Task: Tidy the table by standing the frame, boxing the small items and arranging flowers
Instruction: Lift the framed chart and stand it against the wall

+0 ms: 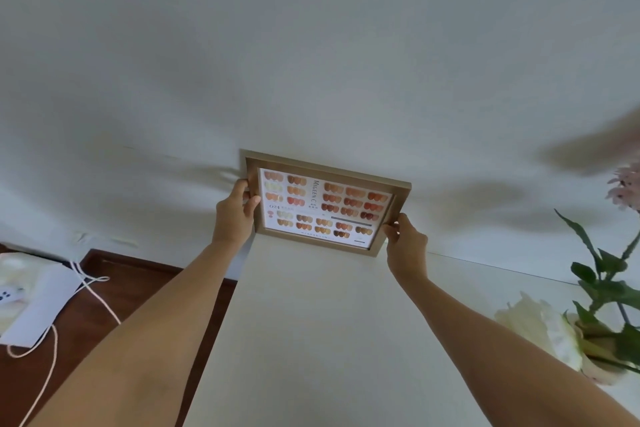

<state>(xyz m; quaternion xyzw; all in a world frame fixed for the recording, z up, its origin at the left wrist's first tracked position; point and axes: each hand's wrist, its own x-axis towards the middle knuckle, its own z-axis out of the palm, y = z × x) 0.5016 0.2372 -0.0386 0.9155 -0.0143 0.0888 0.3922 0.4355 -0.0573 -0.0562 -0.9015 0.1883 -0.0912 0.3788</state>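
Observation:
A gold-edged picture frame (pixel 398 185) holding a chart of nail colour samples stands at the far end of the white table (pixel 322 322), against the white wall. My left hand (pixel 235 211) grips the frame's left edge. My right hand (pixel 405 239) holds its lower right corner. The frame leans slightly, its right side tipped back. At the right edge lie flowers: a large white bloom (pixel 533 326), green leafy stems (pixel 602 274) and a pink blossom (pixel 627 187) higher up.
Left of the table is dark wooden floor (pixel 138 288) with a white paper bag (pixel 38 305) and its pale rope handles. The wall (pixel 311 62) rises right behind the frame. The table's left edge runs down from the frame.

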